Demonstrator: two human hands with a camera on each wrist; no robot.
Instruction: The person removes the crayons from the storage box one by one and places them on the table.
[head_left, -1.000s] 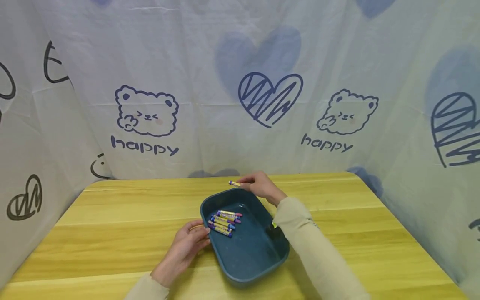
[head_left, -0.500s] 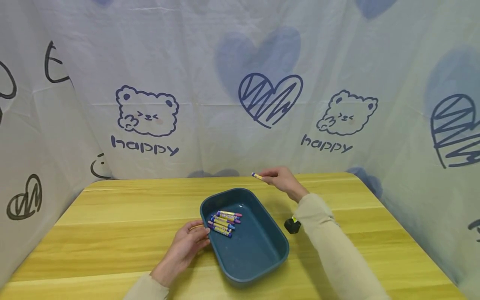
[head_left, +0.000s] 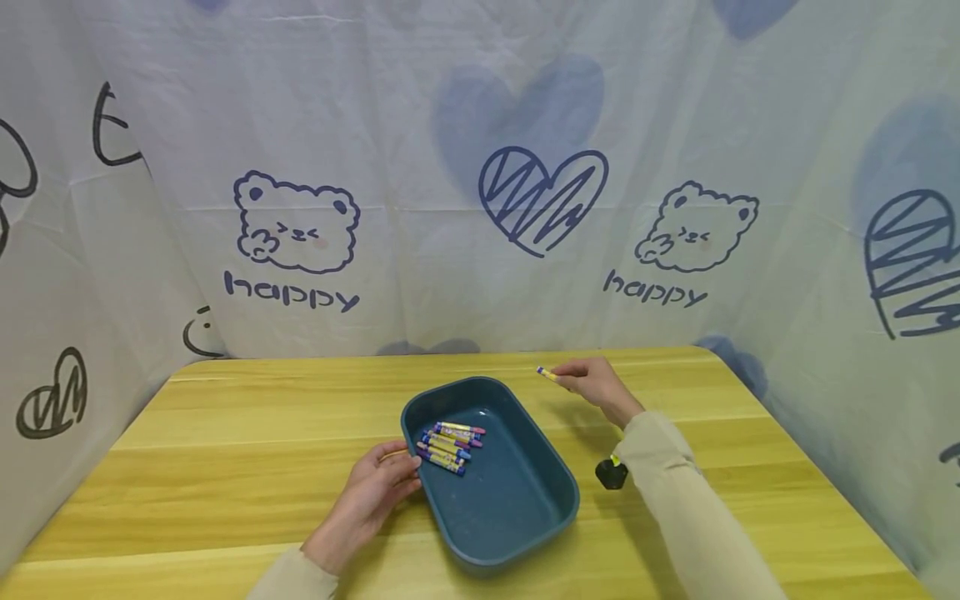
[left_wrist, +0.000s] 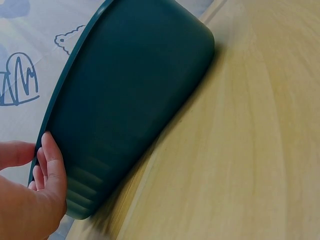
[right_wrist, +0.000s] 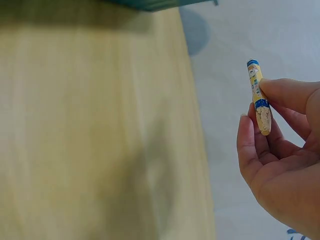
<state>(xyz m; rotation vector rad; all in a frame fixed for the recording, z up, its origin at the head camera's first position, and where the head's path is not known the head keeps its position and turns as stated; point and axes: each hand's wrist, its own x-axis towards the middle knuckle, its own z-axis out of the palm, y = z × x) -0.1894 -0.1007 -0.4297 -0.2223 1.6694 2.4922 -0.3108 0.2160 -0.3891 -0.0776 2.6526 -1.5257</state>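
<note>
A dark teal plastic basin [head_left: 510,508] sits on the table, holding several crayons [head_left: 450,448] in yellow wrappers at its left side. My left hand [head_left: 378,487] pinches the basin's left rim, thumb on the edge and fingers against the outer wall, as the left wrist view shows [left_wrist: 40,195]. Up and to the right of the basin, my right hand [head_left: 596,385] holds one crayon [head_left: 547,374] above the table. In the right wrist view this crayon [right_wrist: 258,95] has a yellow wrapper with blue bands and a pale, worn tip, pinched between thumb and fingers.
The wood-grain table [head_left: 247,467] carries the basin near its middle. White cloth [head_left: 420,250] printed with hearts and bears hangs behind the far edge and along both sides. A small black device [head_left: 611,473] shows below the right sleeve.
My right hand has moved away from the basin's far rim to the right, still pinching the crayon. The left hand and the basin have stayed in place.
</note>
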